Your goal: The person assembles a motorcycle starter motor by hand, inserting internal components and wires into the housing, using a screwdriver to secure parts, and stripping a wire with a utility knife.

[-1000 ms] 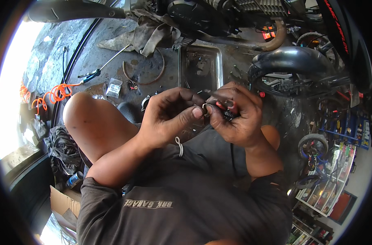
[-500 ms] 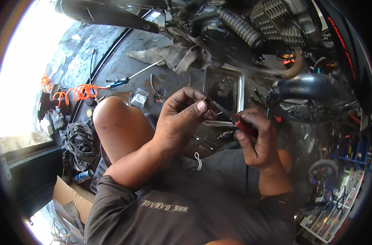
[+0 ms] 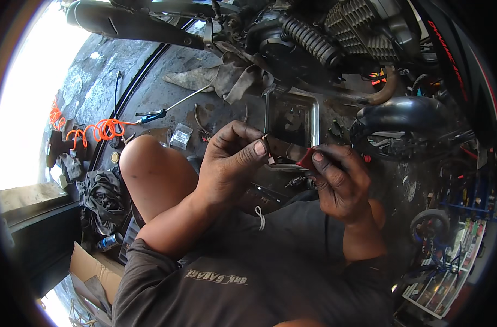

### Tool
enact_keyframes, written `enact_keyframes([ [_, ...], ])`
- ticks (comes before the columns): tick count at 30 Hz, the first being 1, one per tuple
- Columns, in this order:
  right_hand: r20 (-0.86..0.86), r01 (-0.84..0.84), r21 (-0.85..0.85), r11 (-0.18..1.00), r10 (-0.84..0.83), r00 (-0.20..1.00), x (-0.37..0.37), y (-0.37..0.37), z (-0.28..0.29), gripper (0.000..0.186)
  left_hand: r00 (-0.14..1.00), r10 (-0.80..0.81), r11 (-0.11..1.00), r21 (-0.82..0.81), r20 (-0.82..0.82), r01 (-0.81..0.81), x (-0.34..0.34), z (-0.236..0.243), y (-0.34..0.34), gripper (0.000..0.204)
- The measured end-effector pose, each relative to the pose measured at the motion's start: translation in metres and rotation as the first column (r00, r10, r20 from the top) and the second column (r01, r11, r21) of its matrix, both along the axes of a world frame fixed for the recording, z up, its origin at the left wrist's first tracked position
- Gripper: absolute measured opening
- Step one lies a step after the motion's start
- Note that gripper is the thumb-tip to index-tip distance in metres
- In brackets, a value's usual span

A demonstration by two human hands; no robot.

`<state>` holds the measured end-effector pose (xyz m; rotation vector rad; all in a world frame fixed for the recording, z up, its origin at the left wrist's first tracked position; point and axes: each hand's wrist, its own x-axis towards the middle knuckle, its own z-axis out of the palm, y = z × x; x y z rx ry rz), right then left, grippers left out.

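Note:
My left hand (image 3: 229, 158) pinches a small dark part (image 3: 271, 147) between thumb and forefinger, held up in front of me. My right hand (image 3: 338, 182) grips a red-handled tool (image 3: 304, 158) whose tip meets that part. A black wire connector (image 3: 294, 181) hangs just below the two hands. Both hands are grimy and sit above my knees, over a metal tray (image 3: 316, 117) on the ground.
A motorcycle engine (image 3: 335, 38) and black exhaust pipe (image 3: 134, 22) stand ahead. A screwdriver with a blue handle (image 3: 153, 115), an orange coiled hose (image 3: 98, 131), grey rags (image 3: 226, 76) and a small plastic bag (image 3: 181, 136) lie on the dark floor. A cardboard box (image 3: 87, 272) sits at lower left.
The view has tilted up toward the engine. My hands have drawn a little apart, the left one lifting the small part while the right keeps the red tool against it.

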<state>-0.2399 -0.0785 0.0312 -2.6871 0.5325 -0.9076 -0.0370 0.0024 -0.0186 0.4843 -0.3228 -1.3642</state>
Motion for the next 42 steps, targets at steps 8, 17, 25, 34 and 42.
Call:
enact_keyframes([
  [8,0.066,0.000,0.035,0.999,-0.003,0.998,0.004,0.005,-0.007,0.058,0.986,0.079,0.993,-0.097,0.150,-0.065,0.006,0.000,-0.001,0.015],
  [17,0.023,0.014,-0.139,0.990,-0.011,1.000,0.002,0.002,-0.005,0.058,0.970,0.102,0.993,-0.074,0.222,-0.087,0.009,0.008,0.002,0.013],
  [25,0.098,-0.034,0.069,0.997,0.027,0.995,0.006,0.008,-0.006,0.050,0.922,0.103,0.994,-0.081,0.373,-0.078,0.014,0.005,0.000,0.012],
  [34,0.285,-0.271,0.954,0.125,-0.117,0.951,-0.004,0.025,-0.009,0.027,0.847,0.155,0.987,-0.115,0.509,-0.112,0.014,0.003,0.001,0.015],
  [42,-0.007,-0.011,0.101,0.995,0.012,1.000,-0.003,0.006,0.011,0.038,0.827,-0.089,0.993,-0.020,0.556,0.120,0.030,0.013,0.001,0.010],
])
